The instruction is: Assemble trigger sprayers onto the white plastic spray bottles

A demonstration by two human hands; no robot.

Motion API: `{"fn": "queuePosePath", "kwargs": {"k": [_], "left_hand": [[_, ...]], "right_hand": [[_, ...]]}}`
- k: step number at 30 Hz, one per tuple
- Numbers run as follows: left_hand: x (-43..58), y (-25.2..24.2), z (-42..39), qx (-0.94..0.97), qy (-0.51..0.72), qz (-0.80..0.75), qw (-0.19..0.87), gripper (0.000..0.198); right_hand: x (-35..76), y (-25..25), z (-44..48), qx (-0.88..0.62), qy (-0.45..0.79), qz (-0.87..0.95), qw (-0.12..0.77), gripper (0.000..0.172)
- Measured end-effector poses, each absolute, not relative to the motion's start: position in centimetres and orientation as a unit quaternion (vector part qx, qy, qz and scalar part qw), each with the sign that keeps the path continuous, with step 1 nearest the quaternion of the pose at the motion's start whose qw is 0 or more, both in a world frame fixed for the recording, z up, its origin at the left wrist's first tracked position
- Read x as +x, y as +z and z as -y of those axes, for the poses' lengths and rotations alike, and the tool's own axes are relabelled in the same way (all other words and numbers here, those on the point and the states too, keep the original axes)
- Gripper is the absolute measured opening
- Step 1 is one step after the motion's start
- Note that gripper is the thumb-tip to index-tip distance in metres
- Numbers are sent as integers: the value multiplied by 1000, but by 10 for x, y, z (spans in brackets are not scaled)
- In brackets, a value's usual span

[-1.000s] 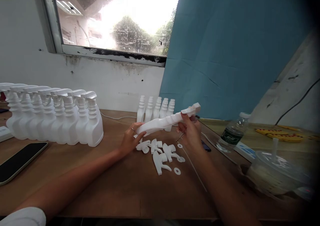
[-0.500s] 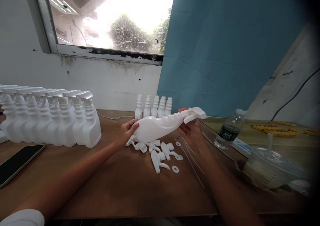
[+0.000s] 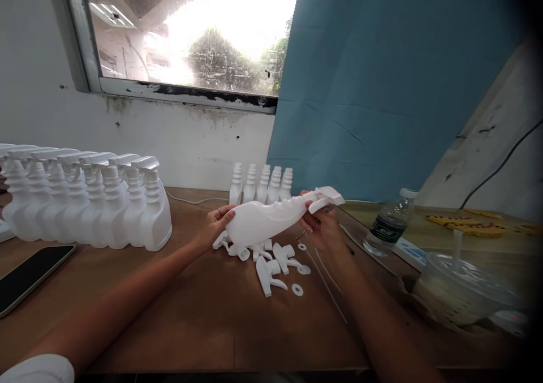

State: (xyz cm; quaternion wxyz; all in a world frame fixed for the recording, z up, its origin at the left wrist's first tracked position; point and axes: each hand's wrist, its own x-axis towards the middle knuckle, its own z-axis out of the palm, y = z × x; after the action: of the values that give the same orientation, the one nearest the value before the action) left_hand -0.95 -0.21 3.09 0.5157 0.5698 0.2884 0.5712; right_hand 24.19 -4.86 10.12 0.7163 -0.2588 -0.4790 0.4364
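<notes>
I hold a white spray bottle [image 3: 265, 220] lying on its side above the wooden table [image 3: 203, 315]. My left hand [image 3: 217, 224] grips the bottle's base. My right hand [image 3: 321, 227] is closed around the neck, at the white trigger head [image 3: 326, 197] fitted on it. Just under the bottle lie several loose white trigger heads [image 3: 271, 261] and small white washers [image 3: 297, 289]. Thin white tubes [image 3: 326, 281] lie beside my right wrist.
A long row of finished spray bottles [image 3: 85, 202] stands at the left. Several bottles without heads [image 3: 261, 184] stand by the wall. A phone [image 3: 29, 278] lies at the near left. A water bottle [image 3: 388, 224] and a lidded plastic cup [image 3: 462, 289] are at the right.
The bottle has turned in my hands, from its narrow edge to its broad side, and now sits a little lower. Both hands kept their grip.
</notes>
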Motion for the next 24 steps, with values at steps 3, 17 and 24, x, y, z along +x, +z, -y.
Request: {"fn": "queuePosePath", "kwargs": {"k": [3, 17, 24], "left_hand": [[-9, 31, 0, 558, 569, -288, 531, 57], [-37, 5, -44, 404, 747, -398, 346, 50], [-45, -12, -83, 391, 716, -508, 276, 34]], "right_hand": [[246, 100, 50, -250, 456, 495, 696, 39], [294, 137, 119, -186, 284, 481, 808, 31], [292, 124, 121, -209, 342, 487, 776, 27]]}}
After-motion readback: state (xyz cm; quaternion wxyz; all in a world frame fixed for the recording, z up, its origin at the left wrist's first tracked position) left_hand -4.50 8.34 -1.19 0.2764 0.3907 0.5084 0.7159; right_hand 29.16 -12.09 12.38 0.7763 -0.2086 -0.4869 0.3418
